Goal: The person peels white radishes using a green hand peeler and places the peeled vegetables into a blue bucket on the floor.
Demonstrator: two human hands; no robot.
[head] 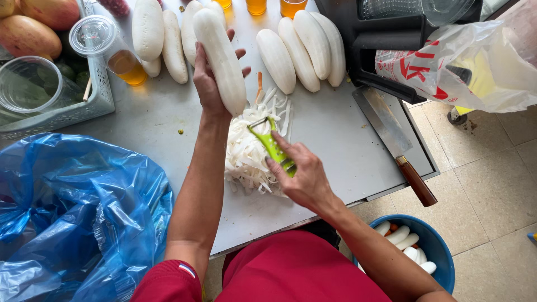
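Observation:
My left hand (207, 84) grips a long peeled white radish (222, 59), holding it tilted above the grey table (151, 123). My right hand (302, 176) holds a green peeler (271, 144), its blade end just below the radish's lower tip. Under both hands lies a heap of white peel strips (246, 151). Several more peeled white radishes lie at the table's far side, one group on the left (162, 39) and another on the right (305, 50).
A cleaver with a wooden handle (394, 142) lies at the table's right edge. Left are a blue plastic bag (72, 218), a grey basket (67, 112) with plastic cups, and a lidded cup of amber drink (114, 50). A blue bucket (442, 263) with radishes stands on the floor.

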